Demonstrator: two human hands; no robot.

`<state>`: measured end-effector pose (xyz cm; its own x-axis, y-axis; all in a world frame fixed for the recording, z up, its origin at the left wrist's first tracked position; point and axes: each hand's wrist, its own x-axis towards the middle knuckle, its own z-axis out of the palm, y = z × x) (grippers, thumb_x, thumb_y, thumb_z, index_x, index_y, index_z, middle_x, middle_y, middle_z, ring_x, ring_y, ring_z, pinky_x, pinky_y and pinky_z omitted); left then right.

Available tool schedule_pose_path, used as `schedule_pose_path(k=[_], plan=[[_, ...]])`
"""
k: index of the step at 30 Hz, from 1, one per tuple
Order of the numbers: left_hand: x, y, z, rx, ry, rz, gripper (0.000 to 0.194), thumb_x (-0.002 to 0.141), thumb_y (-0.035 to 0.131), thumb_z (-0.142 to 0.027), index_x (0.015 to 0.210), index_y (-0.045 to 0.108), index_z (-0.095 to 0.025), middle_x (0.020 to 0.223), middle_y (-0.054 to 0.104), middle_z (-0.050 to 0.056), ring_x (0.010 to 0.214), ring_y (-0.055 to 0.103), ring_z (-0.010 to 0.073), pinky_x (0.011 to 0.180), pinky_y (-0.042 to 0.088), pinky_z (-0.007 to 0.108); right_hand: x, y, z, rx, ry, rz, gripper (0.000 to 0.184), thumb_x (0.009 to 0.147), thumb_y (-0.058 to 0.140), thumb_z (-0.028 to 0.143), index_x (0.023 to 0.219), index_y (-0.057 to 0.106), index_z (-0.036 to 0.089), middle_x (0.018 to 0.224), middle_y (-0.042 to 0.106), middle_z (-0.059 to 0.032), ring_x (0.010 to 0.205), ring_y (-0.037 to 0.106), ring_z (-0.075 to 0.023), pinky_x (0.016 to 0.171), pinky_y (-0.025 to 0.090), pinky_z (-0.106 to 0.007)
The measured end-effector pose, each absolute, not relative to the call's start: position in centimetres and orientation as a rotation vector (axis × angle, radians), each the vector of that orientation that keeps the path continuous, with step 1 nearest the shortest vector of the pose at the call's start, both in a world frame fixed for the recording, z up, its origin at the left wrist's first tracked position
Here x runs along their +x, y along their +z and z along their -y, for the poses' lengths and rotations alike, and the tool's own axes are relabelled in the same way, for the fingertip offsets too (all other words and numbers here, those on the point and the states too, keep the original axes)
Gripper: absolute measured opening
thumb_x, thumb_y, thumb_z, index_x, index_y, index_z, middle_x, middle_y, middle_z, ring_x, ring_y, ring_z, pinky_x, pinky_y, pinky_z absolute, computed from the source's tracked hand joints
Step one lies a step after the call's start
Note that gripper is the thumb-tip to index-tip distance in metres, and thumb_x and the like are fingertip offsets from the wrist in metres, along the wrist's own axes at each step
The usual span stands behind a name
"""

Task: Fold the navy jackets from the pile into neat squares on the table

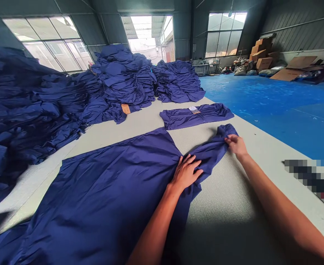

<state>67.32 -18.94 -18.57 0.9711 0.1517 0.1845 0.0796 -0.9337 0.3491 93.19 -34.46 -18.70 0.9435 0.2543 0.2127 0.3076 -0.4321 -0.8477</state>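
Note:
A navy blue work garment [103,184] lies spread on the grey padded table [219,206], one sleeve drawn up and to the right. My left hand [185,173] rests palm down on the fabric near that sleeve, fingers spread, gripping nothing. My right hand [236,144] pinches the sleeve's cuff end [226,135] at the far side. Just beyond both hands lies a folded navy garment [196,116] with a pale label at its top edge. It touches neither hand.
Tall heaps of folded navy garments [34,103] rise along the table's left side and far end, one with a tan tag. Past the table's right edge lies a blue floor [272,106]. Cardboard boxes [262,55] stand against the far wall.

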Motion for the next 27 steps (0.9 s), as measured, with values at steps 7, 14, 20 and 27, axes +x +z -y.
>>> schedule_pose_path(k=[7,14,20,27], plan=[[67.1,-18.4,18.6,2.781,0.296,-0.126,0.037,0.097,0.052,-0.038,0.132,0.061,-0.028,0.151,0.047,0.005,0.143,0.037,0.026,0.119,0.023,0.056,95.9,-18.5,37.9,-2.045,-0.088,0.2,0.02,0.074,0.062,0.035,0.088,0.06,0.021,0.085,0.07,-0.0073,0.086,0.068,-0.0238,0.078,0.054,-0.038],[67.0,-17.9,18.3,2.693,0.387,-0.029,0.025,0.098,0.053,-0.033,0.114,0.071,-0.028,0.137,0.062,0.002,0.137,0.046,0.0231,0.119,0.02,0.057,95.9,-18.6,37.8,-2.158,-0.259,0.141,0.043,0.082,0.053,0.055,0.102,0.059,0.018,0.106,0.069,-0.0179,0.103,0.064,-0.0317,0.092,0.047,-0.046],[66.9,-18.0,18.3,2.634,0.423,0.106,0.021,0.097,0.055,-0.033,0.104,0.073,-0.028,0.125,0.07,-0.002,0.13,0.053,0.0194,0.121,0.017,0.051,94.3,-18.8,35.2,-2.103,-0.072,0.37,0.039,0.062,0.072,0.053,0.063,0.045,0.025,0.07,0.065,-0.0065,0.082,0.065,-0.0281,0.073,0.051,-0.037],[67.2,-18.6,18.1,2.563,0.448,0.02,0.031,0.104,0.039,-0.031,0.117,0.067,-0.026,0.123,0.07,-0.001,0.125,0.058,0.0157,0.12,0.026,0.044,96.7,-17.5,39.0,-1.91,-0.034,0.4,0.013,0.068,0.061,0.033,0.075,0.06,0.023,0.083,0.07,-0.0056,0.084,0.067,-0.0243,0.077,0.054,-0.039]])
